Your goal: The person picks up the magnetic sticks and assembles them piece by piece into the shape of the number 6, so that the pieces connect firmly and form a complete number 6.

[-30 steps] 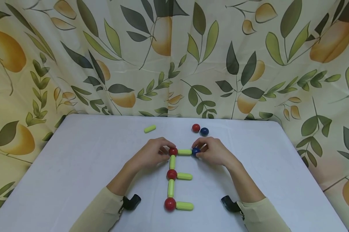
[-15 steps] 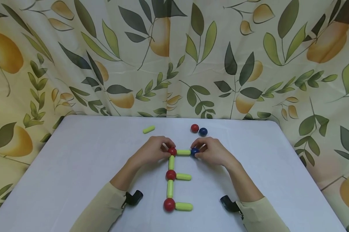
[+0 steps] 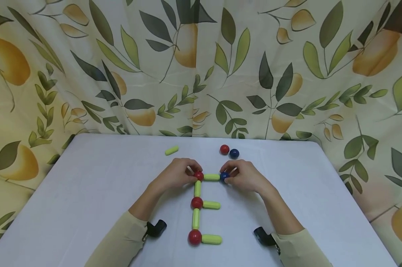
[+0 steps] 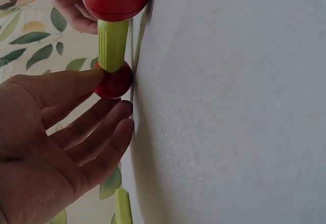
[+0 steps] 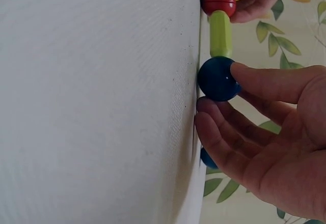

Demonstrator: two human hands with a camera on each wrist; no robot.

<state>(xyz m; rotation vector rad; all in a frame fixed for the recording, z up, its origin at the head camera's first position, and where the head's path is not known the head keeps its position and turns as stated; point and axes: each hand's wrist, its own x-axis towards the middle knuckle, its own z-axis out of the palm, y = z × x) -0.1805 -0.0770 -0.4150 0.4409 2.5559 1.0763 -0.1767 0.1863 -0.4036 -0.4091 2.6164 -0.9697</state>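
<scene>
Red balls and light green rods lie joined on the white table in an E-like outline. My left hand [image 3: 177, 173] pinches the top red ball [image 4: 114, 81] between thumb and fingers. A green rod [image 3: 211, 177] runs from that ball to a blue ball [image 5: 219, 78], which my right hand [image 3: 247, 176] pinches at the other end. Below, the middle red ball [image 3: 197, 203] and the bottom red ball [image 3: 195, 237] each have a green rod pointing right. Upright rods [image 3: 195, 218] link the three red balls in a column.
Behind my left hand lies a loose green rod [image 3: 171, 150]. A loose red ball [image 3: 224, 149] and a second blue ball [image 3: 234, 154] sit side by side behind my right hand. The white tabletop [image 3: 87, 178] ends at a curtain [image 3: 154, 74] with a fruit and leaf print.
Both hands keep their holds on the red ball and the blue ball at the top. The head view shifts slightly; the pieces stay in place.
</scene>
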